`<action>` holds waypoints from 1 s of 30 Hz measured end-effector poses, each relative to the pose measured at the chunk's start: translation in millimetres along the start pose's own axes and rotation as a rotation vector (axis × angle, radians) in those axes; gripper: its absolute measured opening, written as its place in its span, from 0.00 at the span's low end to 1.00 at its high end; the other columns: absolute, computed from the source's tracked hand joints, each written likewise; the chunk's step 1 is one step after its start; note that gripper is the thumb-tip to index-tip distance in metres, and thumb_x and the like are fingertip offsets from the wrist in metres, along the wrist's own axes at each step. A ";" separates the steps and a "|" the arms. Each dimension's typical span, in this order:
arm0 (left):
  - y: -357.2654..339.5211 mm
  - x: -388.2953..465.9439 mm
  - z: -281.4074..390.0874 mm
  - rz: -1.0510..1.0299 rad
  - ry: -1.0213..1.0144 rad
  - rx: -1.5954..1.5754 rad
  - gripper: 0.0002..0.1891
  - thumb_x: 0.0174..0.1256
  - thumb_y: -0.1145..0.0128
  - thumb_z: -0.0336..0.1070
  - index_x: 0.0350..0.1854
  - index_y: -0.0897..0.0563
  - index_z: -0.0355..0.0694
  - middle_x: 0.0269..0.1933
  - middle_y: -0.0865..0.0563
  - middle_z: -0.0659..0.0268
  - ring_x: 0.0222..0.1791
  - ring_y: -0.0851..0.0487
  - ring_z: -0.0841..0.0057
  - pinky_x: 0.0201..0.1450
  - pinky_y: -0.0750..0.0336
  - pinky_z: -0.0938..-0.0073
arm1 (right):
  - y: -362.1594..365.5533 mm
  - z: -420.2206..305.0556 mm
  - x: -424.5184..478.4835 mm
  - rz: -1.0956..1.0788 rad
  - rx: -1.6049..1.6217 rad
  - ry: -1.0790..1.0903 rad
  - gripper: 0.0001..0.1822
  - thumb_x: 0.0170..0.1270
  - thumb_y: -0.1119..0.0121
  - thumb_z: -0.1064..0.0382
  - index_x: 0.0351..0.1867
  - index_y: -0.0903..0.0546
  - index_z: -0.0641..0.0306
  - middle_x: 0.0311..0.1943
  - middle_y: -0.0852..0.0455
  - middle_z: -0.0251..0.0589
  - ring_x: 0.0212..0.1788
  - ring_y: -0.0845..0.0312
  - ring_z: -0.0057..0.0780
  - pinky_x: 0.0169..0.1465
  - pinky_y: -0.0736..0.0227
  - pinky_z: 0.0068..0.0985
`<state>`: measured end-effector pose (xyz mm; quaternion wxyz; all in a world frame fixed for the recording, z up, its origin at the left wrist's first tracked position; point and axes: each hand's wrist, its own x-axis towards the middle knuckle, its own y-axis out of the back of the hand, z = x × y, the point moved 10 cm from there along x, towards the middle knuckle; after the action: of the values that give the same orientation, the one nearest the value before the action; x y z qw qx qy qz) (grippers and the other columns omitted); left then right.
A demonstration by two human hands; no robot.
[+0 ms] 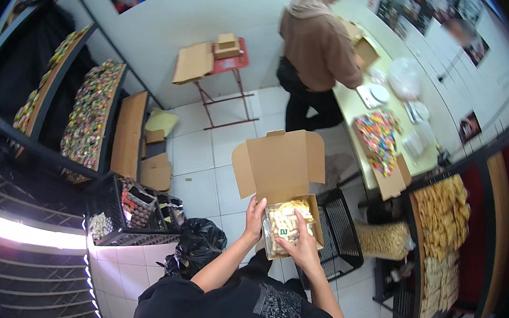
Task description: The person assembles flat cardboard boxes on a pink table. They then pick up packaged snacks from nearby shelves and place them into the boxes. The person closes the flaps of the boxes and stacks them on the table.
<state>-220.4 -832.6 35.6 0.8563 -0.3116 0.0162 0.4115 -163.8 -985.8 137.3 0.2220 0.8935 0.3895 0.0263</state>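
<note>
In front of my body is an open brown cardboard box (277, 166), its lid raised and its side flaps spread. A clear plastic pack of pale finger-shaped snacks (277, 237) lies in the box's near part, with a small printed label on top. Beyond it, yellowish snacks (298, 205) show in the far part. My left hand (255, 219) grips the left side of the box, thumb along the edge. My right hand (302, 242) spreads over the pack, thumb and index finger on its top; its other fingers are hidden.
A black crate (336, 236) stands on the floor by my right arm. At my left are a black trash bag (200, 241) and a crate of packaged goods (139, 212). A person (315, 50) stands at a table (348, 110) with colourful sweets (380, 136). Snack shelves (442, 218) line the right.
</note>
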 end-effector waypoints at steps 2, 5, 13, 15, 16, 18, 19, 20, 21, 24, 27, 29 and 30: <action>28.4 11.6 27.4 0.046 -0.053 -0.058 0.16 0.69 0.47 0.39 0.55 0.27 0.39 0.50 0.19 0.65 0.50 0.22 0.80 0.55 0.30 0.77 | -23.7 -25.5 21.3 -0.081 -0.035 -0.011 0.47 0.49 0.27 0.59 0.70 0.43 0.59 0.55 0.24 0.61 0.60 0.27 0.48 0.61 0.32 0.35; 59.8 29.5 60.3 0.104 -0.145 -0.092 0.17 0.69 0.46 0.39 0.55 0.28 0.39 0.50 0.19 0.64 0.50 0.22 0.80 0.55 0.30 0.76 | -59.0 -53.1 54.1 -0.162 -0.026 0.124 0.47 0.50 0.28 0.59 0.69 0.42 0.59 0.57 0.25 0.61 0.61 0.28 0.48 0.62 0.33 0.35; 167.3 29.8 155.9 0.458 -0.414 -0.084 0.17 0.70 0.49 0.41 0.55 0.28 0.37 0.50 0.20 0.64 0.50 0.23 0.79 0.54 0.30 0.76 | -192.8 -114.2 116.0 -0.630 -0.291 0.418 0.41 0.54 0.33 0.52 0.68 0.39 0.57 0.56 0.24 0.58 0.55 0.26 0.55 0.55 0.30 0.39; 182.5 36.2 171.1 0.535 -0.445 -0.080 0.16 0.70 0.50 0.39 0.55 0.28 0.36 0.50 0.20 0.64 0.50 0.23 0.78 0.54 0.30 0.76 | -216.8 -127.0 132.3 -0.717 -0.401 0.442 0.41 0.56 0.36 0.46 0.69 0.40 0.53 0.48 0.20 0.60 0.49 0.22 0.55 0.50 0.29 0.40; 185.3 42.0 179.0 0.572 -0.460 -0.075 0.16 0.70 0.50 0.39 0.55 0.28 0.36 0.50 0.20 0.64 0.50 0.23 0.78 0.54 0.30 0.76 | -225.9 -133.3 141.3 -0.756 -0.453 0.439 0.40 0.57 0.37 0.45 0.69 0.40 0.53 0.47 0.19 0.59 0.47 0.21 0.54 0.49 0.28 0.40; 190.1 62.0 188.0 0.594 -0.467 -0.119 0.15 0.70 0.50 0.37 0.54 0.28 0.36 0.51 0.21 0.64 0.51 0.24 0.78 0.54 0.30 0.76 | -237.7 -147.1 161.4 -0.714 -0.506 0.609 0.39 0.60 0.43 0.40 0.68 0.40 0.51 0.39 0.17 0.54 0.38 0.19 0.50 0.40 0.26 0.40; 191.5 76.2 192.6 0.602 -0.473 -0.119 0.15 0.70 0.50 0.37 0.54 0.28 0.36 0.51 0.21 0.64 0.51 0.24 0.78 0.54 0.30 0.76 | -240.8 -148.8 176.6 -0.657 -0.582 0.684 0.38 0.59 0.43 0.40 0.68 0.39 0.50 0.36 0.18 0.51 0.37 0.18 0.46 0.37 0.26 0.38; 192.4 94.3 198.3 0.609 -0.478 -0.119 0.15 0.70 0.50 0.37 0.54 0.27 0.36 0.51 0.21 0.64 0.51 0.24 0.78 0.55 0.30 0.76 | -245.0 -152.1 192.9 -0.597 -0.658 0.758 0.38 0.59 0.44 0.39 0.68 0.38 0.49 0.34 0.19 0.49 0.36 0.18 0.43 0.34 0.25 0.36; 193.9 112.6 201.6 0.621 -0.476 -0.120 0.14 0.70 0.50 0.36 0.54 0.27 0.36 0.51 0.21 0.64 0.51 0.24 0.77 0.55 0.30 0.76 | -248.7 -156.7 208.9 -0.543 -0.733 0.825 0.37 0.58 0.45 0.38 0.67 0.37 0.48 0.31 0.20 0.47 0.34 0.18 0.40 0.31 0.24 0.34; 195.9 170.4 219.0 0.631 -0.491 -0.154 0.14 0.70 0.50 0.36 0.53 0.28 0.36 0.50 0.22 0.64 0.51 0.24 0.77 0.55 0.30 0.74 | -249.5 -176.8 270.6 -0.406 -0.886 0.819 0.40 0.60 0.56 0.31 0.71 0.41 0.45 0.34 0.21 0.45 0.37 0.20 0.39 0.32 0.26 0.35; 184.8 227.9 245.4 0.618 -0.480 -0.246 0.14 0.70 0.50 0.37 0.53 0.28 0.37 0.50 0.22 0.63 0.51 0.24 0.76 0.54 0.29 0.73 | -224.2 -226.7 326.3 -0.132 -0.856 0.963 0.38 0.62 0.56 0.33 0.71 0.40 0.46 0.58 0.29 0.52 0.61 0.33 0.45 0.57 0.35 0.45; 184.1 273.8 273.7 0.604 -0.517 -0.289 0.14 0.70 0.49 0.38 0.53 0.29 0.38 0.49 0.22 0.63 0.51 0.24 0.75 0.53 0.28 0.73 | -238.1 -233.9 366.4 -0.242 -0.826 1.011 0.38 0.62 0.57 0.33 0.70 0.39 0.48 0.71 0.44 0.47 0.73 0.53 0.47 0.69 0.58 0.54; 188.2 291.0 278.7 0.612 -0.525 -0.295 0.14 0.70 0.49 0.39 0.53 0.29 0.39 0.49 0.22 0.63 0.50 0.23 0.75 0.53 0.28 0.73 | -251.9 -226.3 384.1 -0.296 -0.851 1.028 0.39 0.61 0.57 0.32 0.70 0.39 0.48 0.71 0.44 0.45 0.73 0.54 0.47 0.69 0.60 0.55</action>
<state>-226.3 -390.1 79.4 0.6161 -0.2964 -0.1696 0.7098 -119.0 -478.2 187.4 0.3420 0.5397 0.5193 0.5676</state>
